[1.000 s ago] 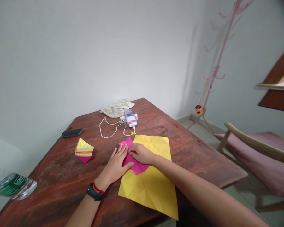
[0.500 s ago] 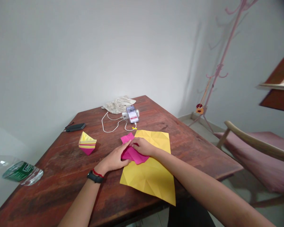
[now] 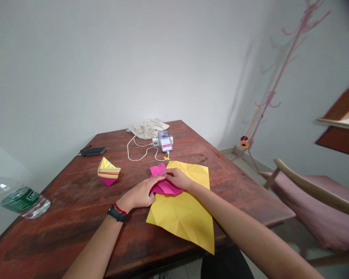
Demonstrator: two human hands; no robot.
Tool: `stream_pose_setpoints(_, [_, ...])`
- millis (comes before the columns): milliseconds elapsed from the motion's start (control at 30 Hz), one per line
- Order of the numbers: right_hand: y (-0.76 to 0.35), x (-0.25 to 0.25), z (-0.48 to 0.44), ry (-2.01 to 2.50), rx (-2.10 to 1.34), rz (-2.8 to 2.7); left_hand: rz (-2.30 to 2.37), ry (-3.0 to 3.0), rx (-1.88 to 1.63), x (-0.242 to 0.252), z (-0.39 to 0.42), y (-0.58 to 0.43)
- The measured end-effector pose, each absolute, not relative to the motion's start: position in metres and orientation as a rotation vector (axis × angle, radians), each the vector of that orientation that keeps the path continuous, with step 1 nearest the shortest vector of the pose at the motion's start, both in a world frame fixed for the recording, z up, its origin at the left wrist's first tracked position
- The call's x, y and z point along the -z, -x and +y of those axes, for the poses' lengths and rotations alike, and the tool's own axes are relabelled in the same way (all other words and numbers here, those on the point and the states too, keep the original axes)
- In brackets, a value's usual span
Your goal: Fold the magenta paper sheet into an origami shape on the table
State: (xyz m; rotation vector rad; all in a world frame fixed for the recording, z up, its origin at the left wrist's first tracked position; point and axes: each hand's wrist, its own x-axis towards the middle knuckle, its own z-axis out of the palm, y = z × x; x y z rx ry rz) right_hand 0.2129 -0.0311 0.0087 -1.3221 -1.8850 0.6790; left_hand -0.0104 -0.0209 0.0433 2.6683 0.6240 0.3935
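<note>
A pink paper sheet (image 3: 162, 186) lies partly folded on a large creased yellow sheet (image 3: 184, 211) on the wooden table (image 3: 61, 228). My left hand (image 3: 140, 195), with a black watch and a red string at the wrist, curls its fingers around the pink paper's left edge. My right hand (image 3: 178, 179) pinches the same paper from the right, fingers bent down on a fold. The two hands meet over the pink paper.
A folded yellow-and-pink paper shape (image 3: 107, 172) stands left of the hands. Behind are a black phone (image 3: 93, 151), a white cable (image 3: 139, 151), a small white device (image 3: 163, 142) and a cloth (image 3: 147, 128). A plastic bottle (image 3: 21, 201) lies at left. A chair (image 3: 317, 205) and coat stand (image 3: 267, 97) are at right.
My left hand went from lying flat on the pink paper to curling around its edge. The paper has been lifted and folded in on itself. The view shifted slightly.
</note>
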Motion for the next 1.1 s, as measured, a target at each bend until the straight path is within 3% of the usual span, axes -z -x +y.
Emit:
stream_pose_setpoints(633, [-0.215, -0.004, -0.027, 1.241, -0.845, -1.747, 0.648, -2.621, -0.382, -0.036, -0.014, 0.012])
stream_pose_setpoints(867, [-0.211, -0.008, -0.023, 1.113, -1.053, -1.258, 0.806, -2.505, -0.582, -0.042, -0.014, 0.005])
stream_pose_setpoints(1100, [-0.212, -0.027, -0.037, 1.024, -0.782, -1.273, 1.056, -2.222, -1.131, -0.047, -0.019, 0.005])
